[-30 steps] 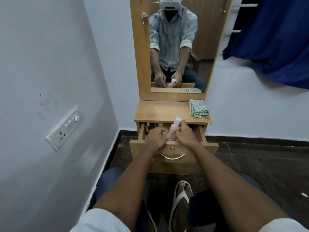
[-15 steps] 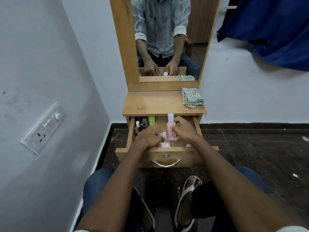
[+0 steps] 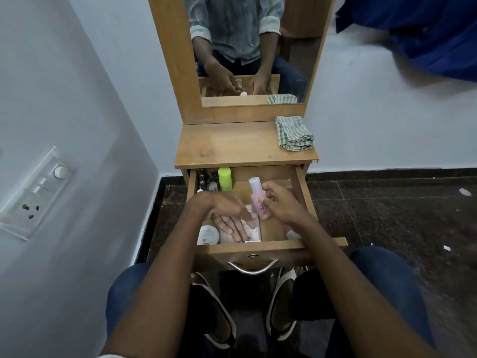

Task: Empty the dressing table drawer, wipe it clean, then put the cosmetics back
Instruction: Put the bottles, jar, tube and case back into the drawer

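Over the open drawer point(image 3: 300, 187) of the wooden dressing table point(image 3: 232, 146), the right hand point(image 3: 281, 202) is closed around a slim, translucent pink bottle point(image 3: 259, 200) with a pale cap, held upright near the drawer's middle, while the left hand point(image 3: 229, 215) hangs spread and empty, palm up, above a flat pale packet point(image 3: 254, 228) and a white tube point(image 3: 207, 235) at the front edge. Smooth plastic in a light pinch could slip and topple the green bottle point(image 3: 224, 179) and small dark vials point(image 3: 204, 179) crowded in the back left corner. A soft checked cloth point(image 3: 294, 134) lies folded on the tabletop's back right corner, unused.
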